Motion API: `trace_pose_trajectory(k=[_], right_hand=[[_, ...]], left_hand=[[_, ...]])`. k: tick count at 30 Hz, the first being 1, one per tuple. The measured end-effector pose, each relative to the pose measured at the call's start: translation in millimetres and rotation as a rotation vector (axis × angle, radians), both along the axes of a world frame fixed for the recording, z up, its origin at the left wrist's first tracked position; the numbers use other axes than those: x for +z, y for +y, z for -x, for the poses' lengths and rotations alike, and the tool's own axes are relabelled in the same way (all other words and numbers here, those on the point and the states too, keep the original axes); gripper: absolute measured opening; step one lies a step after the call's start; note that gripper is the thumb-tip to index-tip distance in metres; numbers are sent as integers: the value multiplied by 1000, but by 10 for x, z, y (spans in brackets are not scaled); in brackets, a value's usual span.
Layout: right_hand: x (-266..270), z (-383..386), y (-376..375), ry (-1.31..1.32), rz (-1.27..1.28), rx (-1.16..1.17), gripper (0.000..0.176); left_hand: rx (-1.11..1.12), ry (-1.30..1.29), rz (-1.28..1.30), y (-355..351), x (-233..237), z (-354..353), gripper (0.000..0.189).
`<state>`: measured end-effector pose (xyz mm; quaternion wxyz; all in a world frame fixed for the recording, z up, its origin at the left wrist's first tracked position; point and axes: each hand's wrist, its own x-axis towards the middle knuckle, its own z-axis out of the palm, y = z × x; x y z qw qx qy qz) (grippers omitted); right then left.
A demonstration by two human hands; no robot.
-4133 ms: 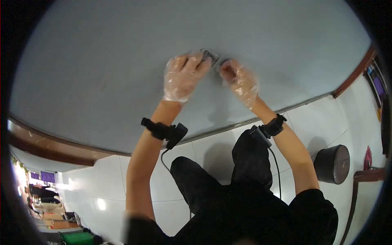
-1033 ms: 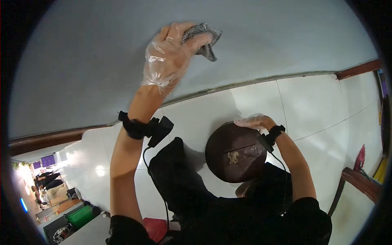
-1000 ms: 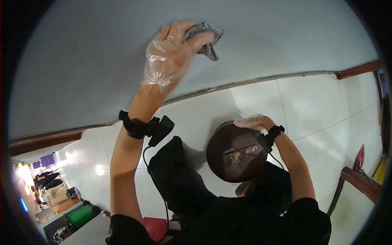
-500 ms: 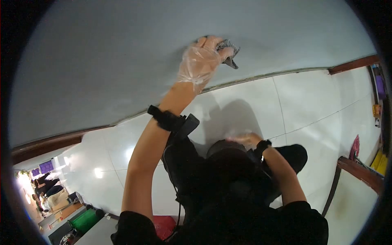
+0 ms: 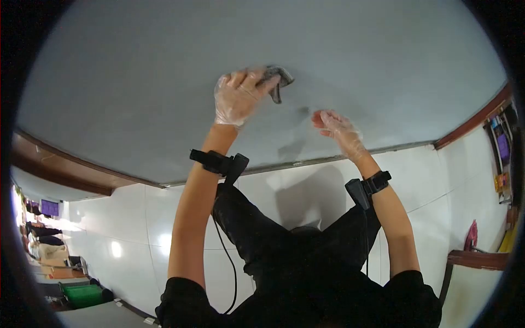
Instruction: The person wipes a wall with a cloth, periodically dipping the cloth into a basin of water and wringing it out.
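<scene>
My left hand (image 5: 239,97), in a clear plastic glove, is closed around a dark grey cloth (image 5: 278,81). It presses the cloth to the broad grey wall panel (image 5: 164,71), and part of the cloth hangs loose beyond the fingertips. To the right and lower, my right hand (image 5: 337,131), gloved the same way, is raised in front of the panel. Its fingers point left, slightly bent and apart, with nothing in them. Each wrist wears a black strap with a small black device.
White floor tiles (image 5: 126,210) meet the panel's bottom edge, and my bent knees are close to it. Brown wood trim (image 5: 65,169) flanks the panel on both sides. A green bin-like thing (image 5: 85,295) stands far left. Shelves (image 5: 503,147) and a pink bag (image 5: 471,236) are at the right.
My left hand has slid left and a little down the panel with the cloth. My right hand has risen from near my lap to the panel.
</scene>
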<state>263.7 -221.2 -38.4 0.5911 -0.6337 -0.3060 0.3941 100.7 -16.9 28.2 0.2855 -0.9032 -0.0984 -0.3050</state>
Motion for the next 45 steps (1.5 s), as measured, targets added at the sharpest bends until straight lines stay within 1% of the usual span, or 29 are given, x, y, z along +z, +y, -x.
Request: trace_pose_trajectory(k=[1, 2, 5, 6, 8, 10, 12, 13, 15, 17, 19, 21, 22, 24, 25, 27, 28, 30, 31, 32, 33, 34, 36, 37, 39, 40, 42, 43, 45], right_hand=[[47, 22, 30, -10, -8, 12, 45], [90, 48, 56, -16, -17, 24, 45], [121, 75, 115, -31, -37, 60, 45], [78, 61, 110, -33, -45, 80, 45], [-22, 70, 157, -37, -27, 86, 46], [-55, 221, 357, -29, 6, 76, 47], [-32, 323, 370, 163, -14, 75, 49], [-48, 332, 380, 149, -20, 80, 49], [-20, 392, 391, 184, 14, 135, 49], [52, 443, 327, 209, -8, 174, 49], [185, 544, 284, 238, -26, 209, 50], [268, 612, 254, 274, -67, 260, 56], [259, 614, 235, 269, -69, 256, 56], [232, 607, 251, 294, -66, 230, 64], [149, 566, 274, 293, -67, 222, 64], [114, 539, 266, 355, -132, 273, 69], [171, 571, 239, 348, -132, 270, 69], [304, 665, 219, 340, -190, 238, 68], [166, 582, 258, 340, -185, 252, 68], [-36, 445, 356, 206, -205, 219, 67], [10, 464, 437, 73, -232, 187, 66], [43, 476, 468, 75, -239, 205, 66], [201, 509, 429, -151, -223, 102, 59], [315, 537, 408, -148, -220, 113, 59], [542, 470, 443, -832, -294, 6, 44], [615, 431, 504, -832, -297, 17, 44], [726, 338, 641, -1569, -246, -112, 30], [745, 292, 717, -1569, -249, -108, 30], [766, 192, 867, -1882, 44, 150, 22]], left_hand=[[119, -13, 69, 3, 61, 20, 49], [-50, -137, -7, 14, -25, -2, 46], [-45, -173, 122, -147, -212, -147, 42], [-81, -128, 184, -247, -208, -174, 36], [7, -117, 464, -339, -626, -366, 30], [68, -48, 402, -539, -496, -136, 31], [63, -278, 1048, -699, -463, -82, 29], [58, -293, 1042, -764, -469, -54, 29], [-235, -588, 1892, -834, -513, -5, 32], [-276, -713, 1980, -836, -629, -60, 35], [-317, -835, 2070, -908, -533, -44, 38], [-370, -1046, 2437, -1003, -428, -38, 42], [-377, -1042, 2439, -969, -560, -102, 42], [-786, -1044, 2571, -851, -792, -241, 32], [-790, -1035, 2576, -870, -749, -242, 32], [-465, -976, 2445, -924, -683, -259, 35], [-475, -974, 2447, -944, -650, -266, 35], [-142, -952, 2053, -953, -601, -254, 33], [-136, -968, 2049, -960, -599, -212, 33], [-78, -860, 1978, -927, -572, -155, 31], [-22, -754, 1900, -889, -520, -100, 29], [-13, -770, 1886, -908, -488, -61, 29], [-220, -953, 1981, -984, -479, -44, 21], [-211, -965, 1979, -970, -513, -55, 21], [-243, -1026, 1922, -913, -520, -139, 21], [-237, -1038, 1918, -883, -500, -145, 21], [-404, -1146, 2258, -833, -461, -129, 23], [-402, -1152, 2255, -814, -451, -114, 23], [-495, -1226, 2368, -794, -426, -108, 28]])
